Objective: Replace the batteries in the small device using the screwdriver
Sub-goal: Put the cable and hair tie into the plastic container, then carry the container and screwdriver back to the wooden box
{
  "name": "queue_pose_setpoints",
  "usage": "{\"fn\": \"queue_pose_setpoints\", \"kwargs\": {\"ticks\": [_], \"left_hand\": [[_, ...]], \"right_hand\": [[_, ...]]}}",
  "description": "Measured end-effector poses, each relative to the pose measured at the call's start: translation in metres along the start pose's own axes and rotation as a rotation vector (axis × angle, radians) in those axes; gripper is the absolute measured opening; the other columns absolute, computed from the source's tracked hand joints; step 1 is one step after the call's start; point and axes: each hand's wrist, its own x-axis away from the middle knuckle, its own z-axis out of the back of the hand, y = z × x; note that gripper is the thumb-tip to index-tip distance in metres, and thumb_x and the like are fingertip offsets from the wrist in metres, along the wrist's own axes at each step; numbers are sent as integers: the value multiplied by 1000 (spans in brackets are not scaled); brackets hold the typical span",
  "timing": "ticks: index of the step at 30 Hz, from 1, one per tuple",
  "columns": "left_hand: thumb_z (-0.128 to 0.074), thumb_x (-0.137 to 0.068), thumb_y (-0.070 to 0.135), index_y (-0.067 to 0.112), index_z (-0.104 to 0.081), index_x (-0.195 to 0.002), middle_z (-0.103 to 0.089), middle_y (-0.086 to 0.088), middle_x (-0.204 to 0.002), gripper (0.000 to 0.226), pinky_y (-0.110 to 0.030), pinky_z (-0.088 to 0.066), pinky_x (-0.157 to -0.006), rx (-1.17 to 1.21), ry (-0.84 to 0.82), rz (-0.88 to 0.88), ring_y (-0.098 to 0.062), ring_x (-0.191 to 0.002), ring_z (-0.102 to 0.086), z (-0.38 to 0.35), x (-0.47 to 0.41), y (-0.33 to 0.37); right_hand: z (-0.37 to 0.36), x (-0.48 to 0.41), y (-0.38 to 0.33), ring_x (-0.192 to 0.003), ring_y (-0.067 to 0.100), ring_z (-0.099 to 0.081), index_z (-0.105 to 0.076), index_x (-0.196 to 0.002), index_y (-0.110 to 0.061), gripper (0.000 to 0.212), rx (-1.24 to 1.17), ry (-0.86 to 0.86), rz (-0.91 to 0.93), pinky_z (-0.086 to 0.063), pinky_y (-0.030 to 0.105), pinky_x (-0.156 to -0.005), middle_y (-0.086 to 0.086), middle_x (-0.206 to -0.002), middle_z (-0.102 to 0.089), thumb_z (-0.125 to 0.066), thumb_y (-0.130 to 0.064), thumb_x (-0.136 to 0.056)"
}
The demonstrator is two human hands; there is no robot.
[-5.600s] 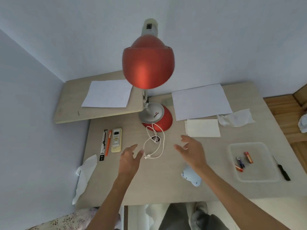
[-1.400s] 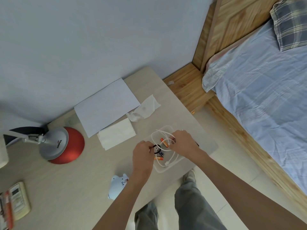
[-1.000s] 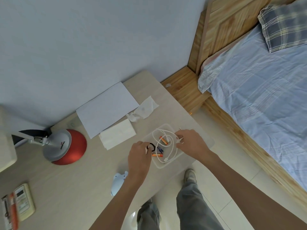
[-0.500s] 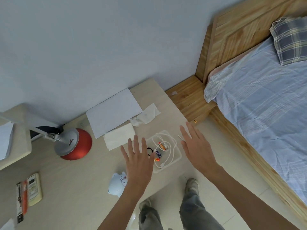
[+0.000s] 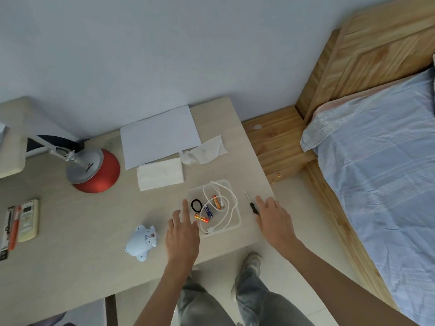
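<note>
Hovering empty with fingers straight and apart, the left hand [image 5: 182, 234] sits beside the tray [image 5: 238, 225] of batteries [image 5: 215, 201]. The right hand [image 5: 274, 220], equally slack, seemingly touches the screwdriver [image 5: 251, 204], presumably to collect it. The small device [image 5: 141, 241] lies untouched, just left.
</note>
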Motion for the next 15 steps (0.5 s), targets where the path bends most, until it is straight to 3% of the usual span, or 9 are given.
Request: {"fn": "queue_pose_setpoints", "kwargs": {"ticks": [3,5,8,11,15], "left_hand": [[-56,-108,27,35,-3,-170,-58,-6,-124,82,-41,-57,-71,257,-15,61,-29,-87,-66,2,4,6],[-58,-106,18,39,-9,-169,-64,-8,-122,82,-44,-57,-79,419,-10,105,-29,-93,-69,0,5,8],[-60,-102,10,47,-18,-164,-70,-7,-113,84,-45,-60,-85,594,12,177,-22,-95,-67,-2,3,11],[-58,-103,11,53,-20,-162,-72,-6,-100,81,-43,-62,-73,679,-8,217,-26,-83,-69,-2,0,14],[-53,-102,1,57,-25,-160,-69,-9,-101,85,-42,-67,-57,795,-70,281,-28,-75,-74,13,-1,17]], "right_hand": [[-2,-13,-4,-87,17,-60,-41,-148,-22,45,-25,-24,16,-51,28,-63,1,-107,-56,-53,-35,-106],[-5,-19,-7,-83,18,-63,-42,-148,-22,42,-48,-46,19,-55,31,-62,0,-104,-56,-50,-31,-107],[-11,-20,-7,-84,21,-67,-33,-160,-20,54,-77,-55,41,-57,34,-69,3,-111,-59,-48,-21,-108],[-15,-15,-4,-93,22,-68,-23,-165,-22,61,-149,-102,51,-56,34,-77,4,-118,-62,-46,-19,-109],[-12,-6,-4,-101,19,-68,-38,-157,-26,51,-495,-209,-42,-55,32,-87,-2,-109,-67,-53,-23,-108]]}}
